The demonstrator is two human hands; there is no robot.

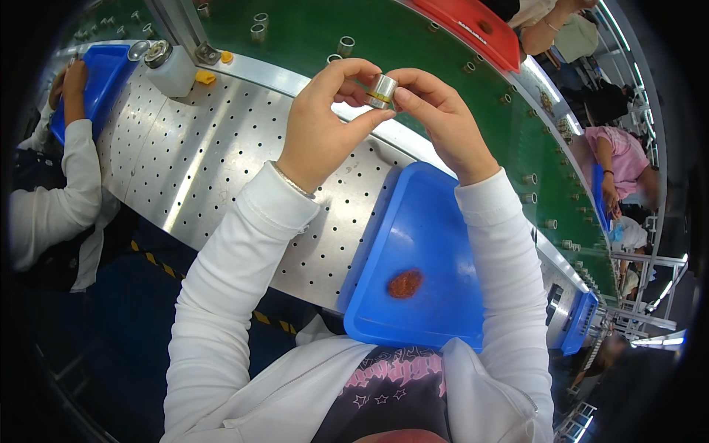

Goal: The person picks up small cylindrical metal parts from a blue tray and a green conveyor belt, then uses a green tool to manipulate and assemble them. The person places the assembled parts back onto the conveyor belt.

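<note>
Between the fingertips of both hands I hold a short silvery metal cylinder [382, 90] with a yellowish band round it, raised above the edge of the green conveyor belt [295, 33]. My left hand [329, 118] pinches it from the left, thumb below and index finger above. My right hand [439, 114] grips it from the right with thumb and index finger. A blue tray [428, 221] sits below my right forearm, and a reddish-brown scouring-pad-like clump [405, 283] lies in it. Under my left hand is the perforated metal worktop [244, 140].
Several metal cylinders [346, 46] stand on the belt. A white bottle [171, 70] with a metal top and a yellow scrap [205, 77] are at the worktop's far left. A red tray [480, 29] lies across the belt. Co-workers sit left [59, 170] and right [624, 159].
</note>
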